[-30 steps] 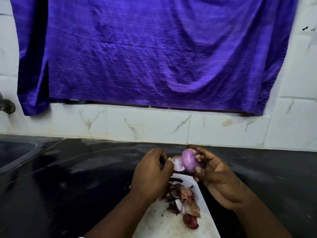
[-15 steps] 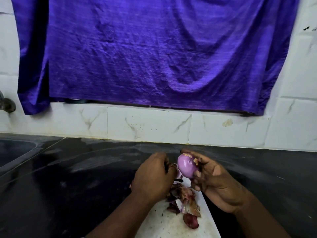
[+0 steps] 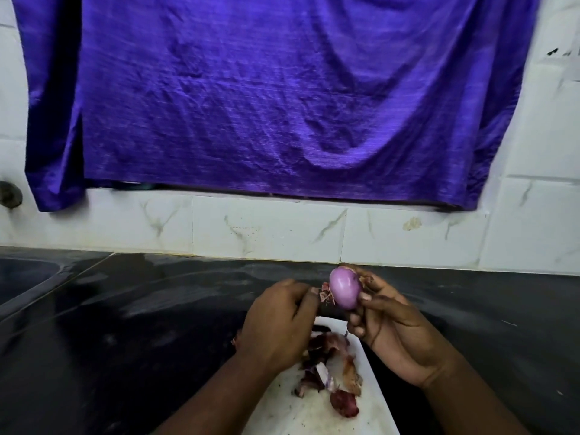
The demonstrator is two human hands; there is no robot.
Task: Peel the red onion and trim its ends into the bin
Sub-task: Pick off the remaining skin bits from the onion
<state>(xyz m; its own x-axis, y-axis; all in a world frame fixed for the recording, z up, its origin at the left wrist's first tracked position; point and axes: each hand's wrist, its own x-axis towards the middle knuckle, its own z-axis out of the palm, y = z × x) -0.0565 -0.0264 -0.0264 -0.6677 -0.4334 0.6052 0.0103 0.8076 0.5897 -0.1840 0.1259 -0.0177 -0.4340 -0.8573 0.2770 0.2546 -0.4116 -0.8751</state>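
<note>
My right hand (image 3: 389, 328) holds a small, smooth purple onion (image 3: 344, 287) upright between thumb and fingertips, above the black counter. My left hand (image 3: 277, 321) is just left of it and pinches a scrap of onion skin (image 3: 325, 296) that still hangs at the onion's lower left side. A heap of reddish-brown peels (image 3: 332, 368) lies below both hands on a white board (image 3: 314, 412). No knife blade shows clearly; my left hand hides whatever else it may hold.
The black stone counter (image 3: 125, 324) spreads left and right of the board. A sink basin (image 3: 22, 274) is at the far left with a tap fitting (image 3: 9, 193) on the wall. A purple cloth (image 3: 266, 95) hangs over the white tiled wall (image 3: 270, 233).
The onion has been turned so its smooth peeled side faces me and stands more upright. The large loose skin flap seen a second ago is gone; only a small scrap stays in my left fingers.
</note>
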